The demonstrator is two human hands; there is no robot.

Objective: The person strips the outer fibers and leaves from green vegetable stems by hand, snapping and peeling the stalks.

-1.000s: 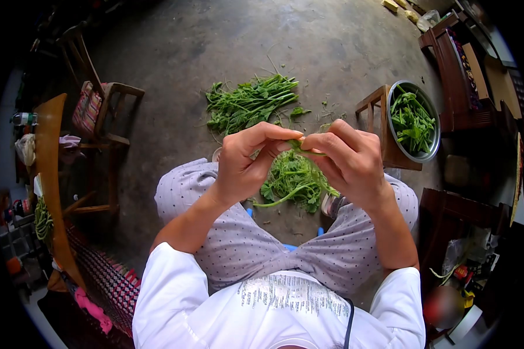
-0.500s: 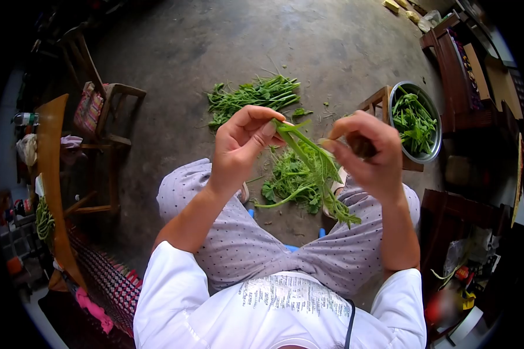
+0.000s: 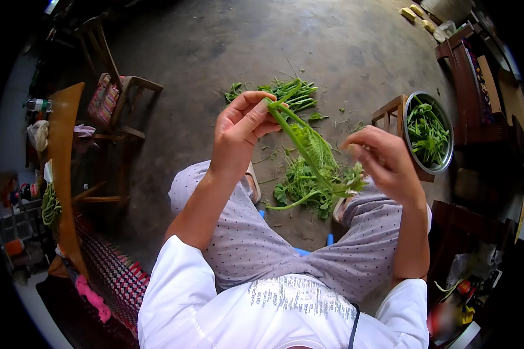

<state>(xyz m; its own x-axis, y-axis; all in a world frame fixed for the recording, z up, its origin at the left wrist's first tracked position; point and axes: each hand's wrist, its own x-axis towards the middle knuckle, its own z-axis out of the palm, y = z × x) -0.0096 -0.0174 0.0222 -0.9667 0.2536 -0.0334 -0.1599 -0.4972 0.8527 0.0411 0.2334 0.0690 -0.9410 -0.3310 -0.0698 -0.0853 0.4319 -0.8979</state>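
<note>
My left hand (image 3: 239, 131) pinches the top end of a leafy green stem (image 3: 297, 139) between thumb and fingers. The stem slants down to the right, its leaves hanging over my knees. To the right of it, my right hand (image 3: 390, 166) is closed, thumb and fingertips drawn together beside the leaves. Whatever may be in that pinch is too small to make out. Below the held stem lies a loose heap of leaves and thin strands (image 3: 300, 180) on the floor between my feet. Farther off is a bundle of green stems (image 3: 300, 96), partly behind my left hand.
On my right, a metal bowl (image 3: 452, 136) of cut greens sits on a wooden stool (image 3: 391, 109). A wooden chair (image 3: 137, 84) with a patterned cushion and a wooden tabletop edge (image 3: 68, 145) are on the left. Dark wooden furniture (image 3: 468, 93) lines the right side.
My right hand has moved down and away from the stem. My left hand has risen a little with the stem, which hangs longer in view. The camera view has shifted slightly left.
</note>
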